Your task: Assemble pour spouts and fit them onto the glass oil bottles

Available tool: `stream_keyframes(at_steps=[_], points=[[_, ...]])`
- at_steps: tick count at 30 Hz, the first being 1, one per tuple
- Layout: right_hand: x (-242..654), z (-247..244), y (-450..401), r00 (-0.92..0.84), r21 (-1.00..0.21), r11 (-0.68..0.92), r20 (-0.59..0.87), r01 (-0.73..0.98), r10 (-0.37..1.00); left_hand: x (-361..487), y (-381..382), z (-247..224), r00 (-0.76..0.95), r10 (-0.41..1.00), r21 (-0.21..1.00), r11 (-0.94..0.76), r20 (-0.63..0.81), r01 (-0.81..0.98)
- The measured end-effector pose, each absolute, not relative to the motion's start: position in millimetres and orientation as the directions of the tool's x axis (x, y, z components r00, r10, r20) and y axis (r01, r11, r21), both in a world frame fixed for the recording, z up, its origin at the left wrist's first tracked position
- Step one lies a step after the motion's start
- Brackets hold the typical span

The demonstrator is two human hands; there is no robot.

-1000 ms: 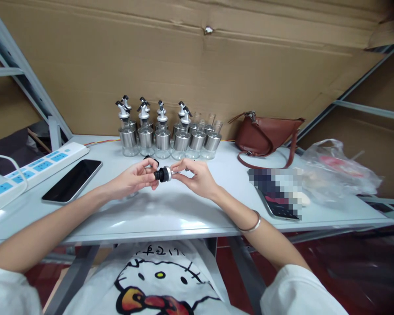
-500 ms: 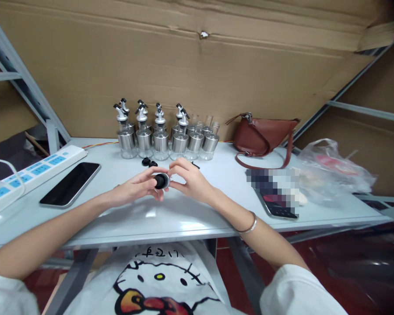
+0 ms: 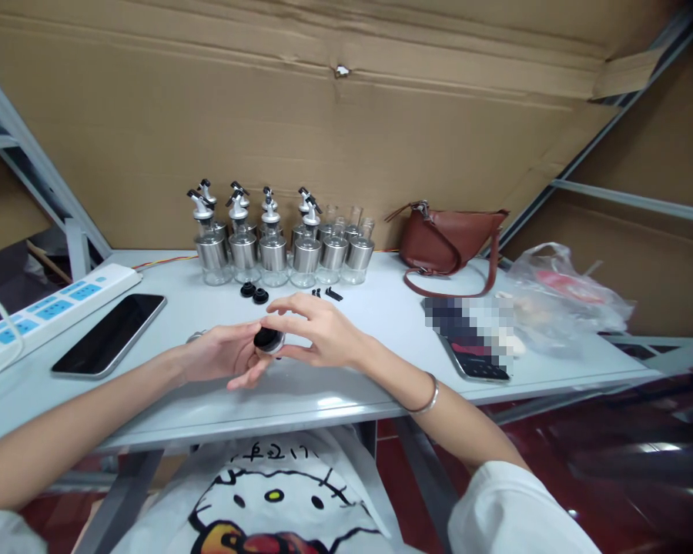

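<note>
Between my two hands, above the front of the table, is a bottle pourer top [image 3: 269,340] with a black stopper end and a silvery rim; its spout is hidden. My right hand [image 3: 323,332] pinches it from the right, thumb below and fingers above. My left hand [image 3: 225,355] touches its left side with thumb and index finger, the other fingers loosely curled beneath. Just beyond them lie two round black stoppers [image 3: 254,292] and small black lever pieces [image 3: 333,294]. Behind stand several glass bottles with steel sleeves [image 3: 273,258], some topped with pourers, others with bare necks.
To the left are a white power strip [image 3: 51,308] and a dark-screened phone [image 3: 111,335]. On the right lie a brown handbag [image 3: 444,242], another phone [image 3: 479,368] and a clear plastic bag [image 3: 577,288]. Cardboard [image 3: 266,115] walls off the back of the table.
My right hand has come over the pourer top and grips it nearer its rim. The pourer top has turned and come slightly lower. My left fingers have loosened, and the camera view has shifted.
</note>
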State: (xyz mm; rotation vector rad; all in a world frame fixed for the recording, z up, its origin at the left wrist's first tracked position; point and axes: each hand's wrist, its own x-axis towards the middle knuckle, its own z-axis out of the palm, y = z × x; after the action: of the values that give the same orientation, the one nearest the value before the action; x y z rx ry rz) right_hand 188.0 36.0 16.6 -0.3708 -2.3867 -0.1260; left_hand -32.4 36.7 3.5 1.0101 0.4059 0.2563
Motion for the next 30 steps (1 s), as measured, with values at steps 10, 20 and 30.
stream_keyframes(at_steps=[10,20,30], points=[[186,15,36,-0.742,0.179,0.910,0.646,0.374,0.178,-28,34,-4,0.874,0.387,0.853,0.518,-0.294,0.057],[183,14,38,-0.832,0.328,0.862,0.527,0.386,0.172,-23,30,-2,0.758,0.471,0.880,0.373,-0.452,0.293],[194,18,42,-0.689,0.074,0.895,0.667,0.439,0.283,-30,38,15,0.692,0.721,0.965,-0.164,-0.024,0.205]])
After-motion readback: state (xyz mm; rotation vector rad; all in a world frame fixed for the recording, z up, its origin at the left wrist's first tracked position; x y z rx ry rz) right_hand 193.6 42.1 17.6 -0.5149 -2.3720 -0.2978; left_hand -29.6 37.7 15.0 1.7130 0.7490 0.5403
